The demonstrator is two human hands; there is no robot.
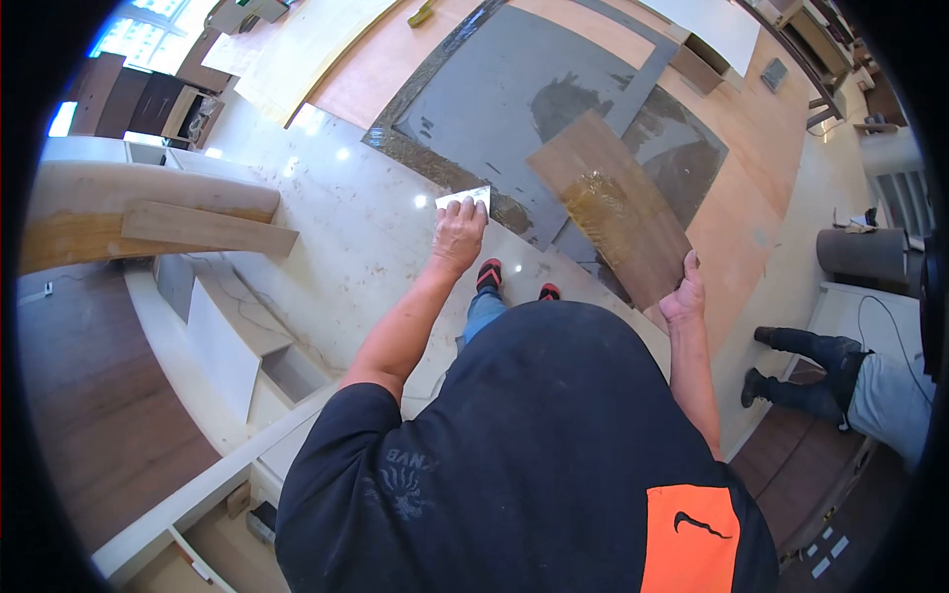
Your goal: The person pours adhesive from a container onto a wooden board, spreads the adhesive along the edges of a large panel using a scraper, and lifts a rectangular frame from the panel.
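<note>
My left hand (460,237) is closed on a small white flat spreader (457,200), near the front edge of a large grey sheet (494,89). The sheet has dark, wet-looking smears. My right hand (684,296) grips the lower right end of a brown wood-grain board (647,212), thumb along its edge. The board is tilted over the sheet's right part. A yellowish, glossy patch of what looks like glue covers the board's middle. Part of the sheet is hidden beneath the board.
Pale plywood (756,148) lies beneath the grey sheet. On the left, a curved wooden piece (148,198) stands near white cabinet parts (222,336). Another person (820,366) is at the right, near a dark roll (860,255). Glossy pale flooring (331,198) stretches leftward.
</note>
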